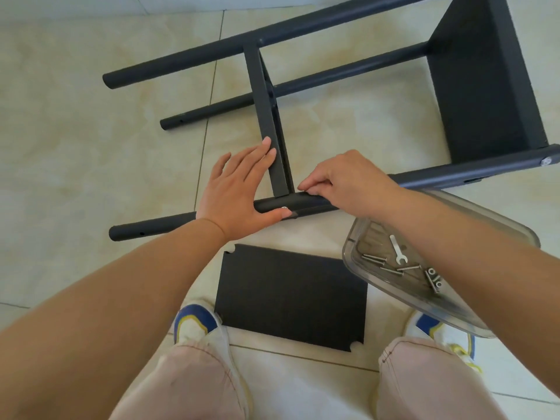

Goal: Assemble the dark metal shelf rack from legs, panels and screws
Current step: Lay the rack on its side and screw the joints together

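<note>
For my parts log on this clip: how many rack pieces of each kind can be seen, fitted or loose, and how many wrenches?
Dark round metal legs: 4, nearest one
Dark flat shelf panels: 3, loose one on the floor, middle one on edge, end one
Small silver flat wrench in the clear plastic tray: 1
Total: 8

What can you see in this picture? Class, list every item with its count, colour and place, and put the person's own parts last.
legs: four, dark grey, lying across the floor
fitted panels: two, dark, between the legs
loose panel: one, black, flat on the floor by the feet
tray: one, clear, right of the loose panel
screws: several, silver, in the tray
wrench: one, silver, in the tray
floor: beige tiles
shoes: two, white and blue
left hand: on the near leg and middle panel
right hand: pinching at the near leg joint
</note>
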